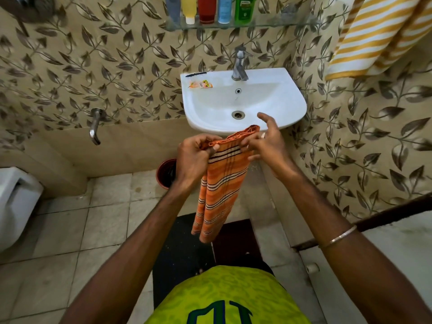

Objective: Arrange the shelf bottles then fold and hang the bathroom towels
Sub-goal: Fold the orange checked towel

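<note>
towel (222, 181): woven cloth | sink (287, 90): glossy ceramic | tap (239, 64): shiny metal

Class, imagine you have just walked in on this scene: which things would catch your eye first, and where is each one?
An orange striped towel hangs folded between both hands in front of the white sink: the left hand grips its top edge, the right hand pinches it with fingers spread. Coloured bottles line the glass shelf above the tap, and a yellow striped towel hangs top right.
</note>
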Action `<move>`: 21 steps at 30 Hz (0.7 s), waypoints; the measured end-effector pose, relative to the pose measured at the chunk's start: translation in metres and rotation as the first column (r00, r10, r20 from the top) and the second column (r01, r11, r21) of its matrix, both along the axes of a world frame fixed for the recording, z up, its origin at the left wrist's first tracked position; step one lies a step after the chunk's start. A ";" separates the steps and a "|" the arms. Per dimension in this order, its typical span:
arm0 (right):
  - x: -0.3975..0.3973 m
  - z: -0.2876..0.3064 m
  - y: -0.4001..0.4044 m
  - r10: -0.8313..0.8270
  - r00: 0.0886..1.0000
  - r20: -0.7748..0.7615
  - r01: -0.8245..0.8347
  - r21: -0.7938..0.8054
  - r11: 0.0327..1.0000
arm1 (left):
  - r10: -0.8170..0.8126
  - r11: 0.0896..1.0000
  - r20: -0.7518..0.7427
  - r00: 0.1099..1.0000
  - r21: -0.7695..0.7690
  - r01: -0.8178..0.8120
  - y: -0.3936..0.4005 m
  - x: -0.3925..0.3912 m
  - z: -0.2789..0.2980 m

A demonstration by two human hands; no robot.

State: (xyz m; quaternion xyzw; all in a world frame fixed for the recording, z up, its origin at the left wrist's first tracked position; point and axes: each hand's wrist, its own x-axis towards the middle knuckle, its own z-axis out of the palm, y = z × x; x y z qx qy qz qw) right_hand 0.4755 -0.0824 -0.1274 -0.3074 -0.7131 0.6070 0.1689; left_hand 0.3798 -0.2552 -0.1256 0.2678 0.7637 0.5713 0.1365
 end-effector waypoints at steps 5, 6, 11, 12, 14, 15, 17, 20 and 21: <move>0.004 -0.041 0.007 -0.032 0.999 0.014 0.033 -0.092 0.995 | -0.013 0.998 0.065 0.998 0.057 0.009 -0.014 -0.006 0.012; 0.006 -0.049 0.006 0.037 0.999 0.005 -0.035 -0.177 0.984 | -0.014 0.998 0.062 0.998 0.059 0.010 -0.017 -0.008 0.016; 0.006 -0.064 -0.010 0.154 0.979 -0.131 -0.183 -0.253 0.950 | -0.014 0.999 0.030 0.999 0.052 0.012 -0.033 -0.021 0.034; 0.005 -0.063 -0.011 0.152 0.977 -0.150 -0.187 -0.250 0.950 | -0.018 0.999 0.015 1.000 0.052 0.017 -0.038 -0.026 0.037; 0.002 -0.056 -0.015 0.187 0.964 -0.189 -0.234 -0.268 0.935 | -0.040 0.997 0.001 0.999 0.061 0.040 -0.047 -0.034 0.046; 0.001 -0.051 -0.017 0.216 0.955 -0.205 -0.269 -0.286 0.920 | -0.059 0.996 0.004 0.998 0.073 0.059 -0.052 -0.038 0.049; -0.002 -0.041 -0.023 0.266 0.936 -0.230 -0.328 -0.300 0.896 | -0.090 0.990 0.024 0.996 0.108 0.087 -0.059 -0.049 0.055; -0.008 -0.024 -0.030 0.290 0.916 -0.278 -0.368 -0.288 0.884 | -0.128 0.960 0.176 0.976 0.270 0.077 -0.063 -0.070 0.050; -0.010 -0.019 -0.033 0.285 0.910 -0.301 -0.372 -0.290 0.882 | -0.196 0.927 0.278 0.940 0.366 0.085 -0.063 -0.075 0.043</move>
